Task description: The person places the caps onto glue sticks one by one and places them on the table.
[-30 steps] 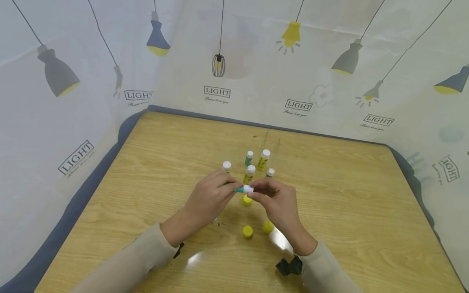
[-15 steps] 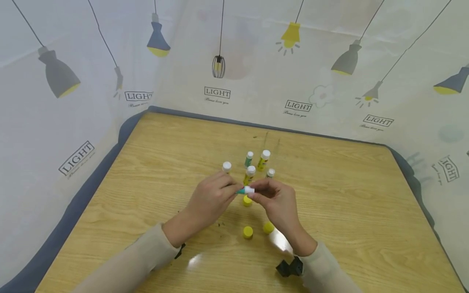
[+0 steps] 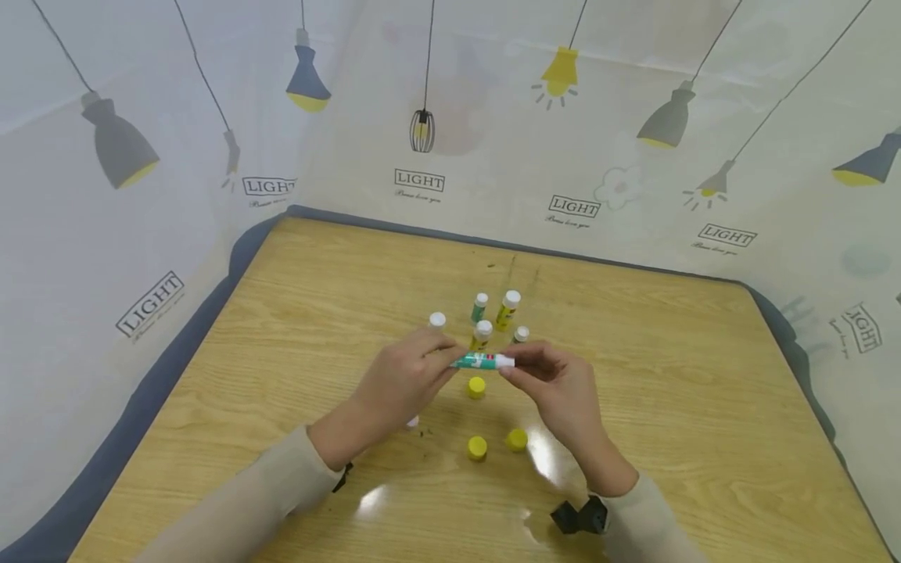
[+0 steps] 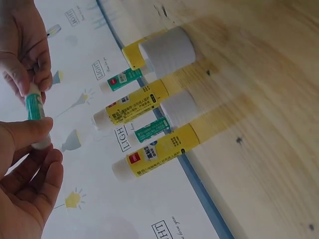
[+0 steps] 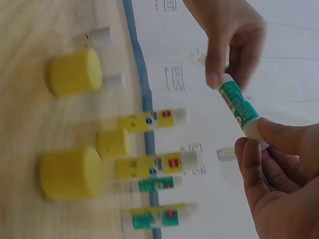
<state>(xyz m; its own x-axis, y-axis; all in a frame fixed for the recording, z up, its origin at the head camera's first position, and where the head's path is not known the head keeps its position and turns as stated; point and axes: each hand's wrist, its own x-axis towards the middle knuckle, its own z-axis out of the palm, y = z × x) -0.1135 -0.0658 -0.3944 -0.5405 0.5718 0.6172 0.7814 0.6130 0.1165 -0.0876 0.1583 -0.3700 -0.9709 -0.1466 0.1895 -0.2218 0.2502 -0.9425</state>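
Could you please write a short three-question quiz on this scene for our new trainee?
1. Count: how many yellow caps can be seen on the tabletop in the head view?

2. True or false: both the left hand and the right hand touch the green glue stick.

3. Multiple choice: in the head view, what colour are the tops of the upright glue sticks beyond the hands?
A) red
B) white
C) black

Key:
1. Three.
2. True; each hand pinches it near one end.
3. B, white.
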